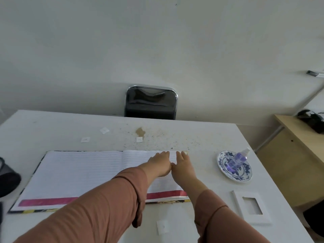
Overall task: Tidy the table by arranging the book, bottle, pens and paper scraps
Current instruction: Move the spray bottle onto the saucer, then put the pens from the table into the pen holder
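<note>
A large lined book (78, 174) lies open on the white table (201, 137). Both my hands rest on its right-hand page near the far right corner. My left hand (160, 163) lies flat with fingers together. My right hand (183, 168) sits beside it, thumb touching the left hand, fingertips at the page's far edge. A small bottle (238, 159) with purple liquid lies tilted on a blue-and-white plate (245, 178) to the right. Small white paper scraps lie beyond the book (85, 139), (104, 130), (139, 139) and near me (163, 227). No pens are visible.
A white rectangular frame with a cut-out (252, 207) lies at the near right. A black mesh object (7, 178) sits at the left edge. A black chair (150, 102) stands behind the table. A wooden desk (289, 142) is to the right.
</note>
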